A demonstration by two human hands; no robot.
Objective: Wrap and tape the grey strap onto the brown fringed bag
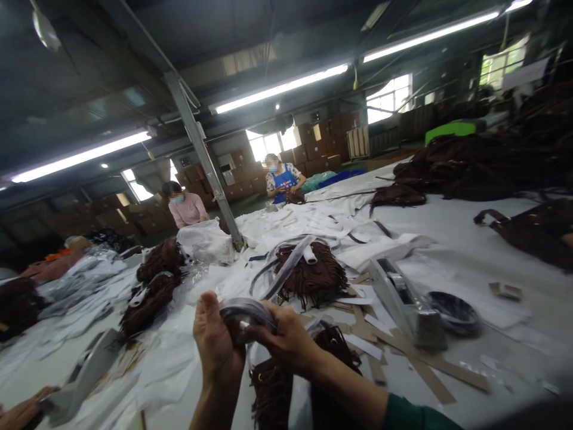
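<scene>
Both my hands are closed around a coiled strap [248, 309], dark with a clear plastic-like covering. My left hand [217, 343] grips its left side, thumb pointing up. My right hand [289, 339] pinches the right side, its fingertips over the lower part of the coil. Just beyond lies a dark brown fringed bag [316, 272] with a plastic-wrapped strap looped over it. Under my forearms are more brown fringed pieces [273, 385] with small gold-coloured fittings, partly hidden by my hands.
A tape dispenser [407, 304] stands to the right beside a dark ring-shaped coil [454, 313] and cardboard strips [430, 373]. At lower left, another person's hand [27, 412] touches a second dispenser [85, 376]. Brown bags [483, 164] pile at right. A post [206, 161] rises beyond; two co-workers are behind.
</scene>
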